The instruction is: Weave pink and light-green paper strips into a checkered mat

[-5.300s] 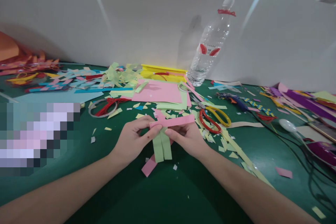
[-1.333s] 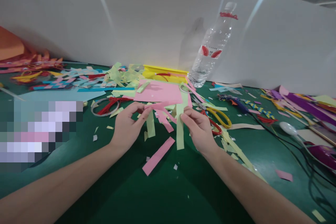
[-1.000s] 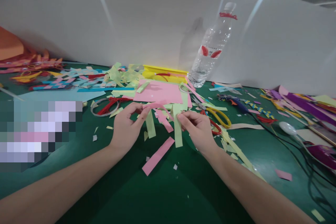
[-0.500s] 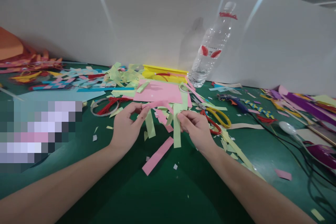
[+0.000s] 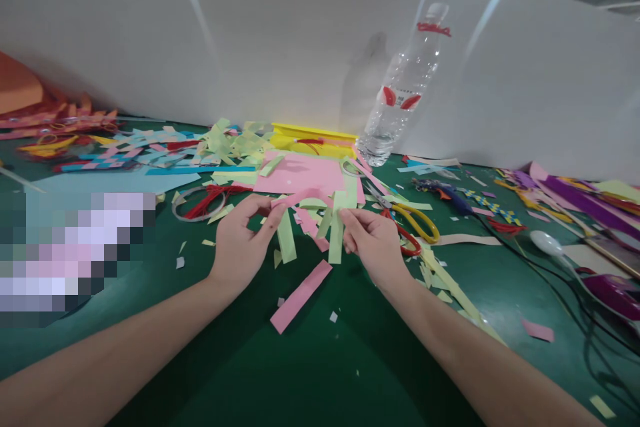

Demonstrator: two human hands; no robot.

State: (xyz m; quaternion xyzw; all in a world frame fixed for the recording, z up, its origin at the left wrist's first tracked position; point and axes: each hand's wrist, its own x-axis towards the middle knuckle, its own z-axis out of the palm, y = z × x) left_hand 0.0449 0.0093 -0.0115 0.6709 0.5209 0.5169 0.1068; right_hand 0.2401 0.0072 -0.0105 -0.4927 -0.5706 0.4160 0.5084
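Left hand (image 5: 244,237) partly over pink strip (image 5: 306,195)

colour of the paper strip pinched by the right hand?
Pale green; the paper strip in the right hand shows best in the head view.

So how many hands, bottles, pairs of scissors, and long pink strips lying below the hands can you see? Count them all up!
Left hand and right hand: 2
Bottle: 1
Scissors: 1 pair
Long pink strip below the hands: 1
Total: 5
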